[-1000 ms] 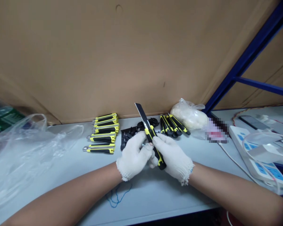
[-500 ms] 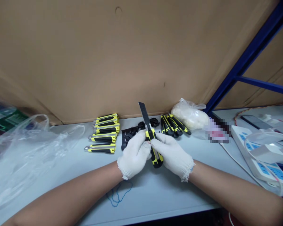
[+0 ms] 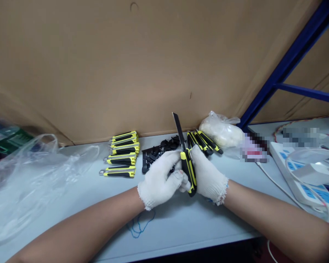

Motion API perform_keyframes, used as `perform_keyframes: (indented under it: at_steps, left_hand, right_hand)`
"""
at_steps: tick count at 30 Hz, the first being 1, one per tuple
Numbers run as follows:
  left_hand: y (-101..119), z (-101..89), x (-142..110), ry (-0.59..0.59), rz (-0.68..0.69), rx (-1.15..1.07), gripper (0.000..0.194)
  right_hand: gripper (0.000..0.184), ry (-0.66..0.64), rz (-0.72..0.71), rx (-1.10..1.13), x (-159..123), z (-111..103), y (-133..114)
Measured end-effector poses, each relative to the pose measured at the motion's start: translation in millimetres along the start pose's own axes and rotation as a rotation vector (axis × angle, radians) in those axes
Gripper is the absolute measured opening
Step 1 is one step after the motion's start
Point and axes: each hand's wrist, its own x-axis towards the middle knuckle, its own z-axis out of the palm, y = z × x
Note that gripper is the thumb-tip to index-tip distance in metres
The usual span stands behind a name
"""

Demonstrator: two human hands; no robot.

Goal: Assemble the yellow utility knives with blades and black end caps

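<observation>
Both hands wear white knit gloves and meet over the middle of the grey table (image 3: 181, 226). My right hand (image 3: 208, 175) is wrapped round a yellow-and-black utility knife (image 3: 188, 171), whose dark blade sticks up and away from me. My left hand (image 3: 160, 179) is closed against the knife's handle from the left, fingers pinching at its side. Just behind the hands lies a heap of small black plastic parts (image 3: 159, 149).
A stack of yellow-and-black knives (image 3: 122, 153) lies left of the hands, another bunch (image 3: 203, 142) to the right. A clear plastic bag (image 3: 24, 175) sprawls at the left. A bagged pale lump (image 3: 222, 131), a power strip (image 3: 304, 179) and cables sit right. Cardboard backs the table.
The knife has swung more upright and shifted right, its blade now pointing almost straight away. Both hands moved right with it and closed tighter around the handle.
</observation>
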Motion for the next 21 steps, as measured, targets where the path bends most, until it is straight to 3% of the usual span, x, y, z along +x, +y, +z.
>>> perform_keyframes:
  at_steps: [3, 6, 16, 21]
  left_hand:
    - [4, -2.9, 4, -0.042, 0.109, 0.228, 0.019]
    - [2, -2.9, 4, -0.032, 0.087, 0.256, 0.012]
    - [-7, 6.7, -1, 0.104, -0.257, -0.2, 0.043]
    - [-9, 6.1, 2, 0.161, -0.27, -0.254, 0.045]
  right_hand:
    - [0.079, 0.089, 0.032, -0.043, 2, 3, -3]
    - [0.072, 0.142, -0.015, -0.063, 1, 8, -5]
    - [0.047, 0.015, -0.195, -0.113, -6, 12, -3]
    - [0.039, -0.031, -0.22, -0.06, -3, 12, 1]
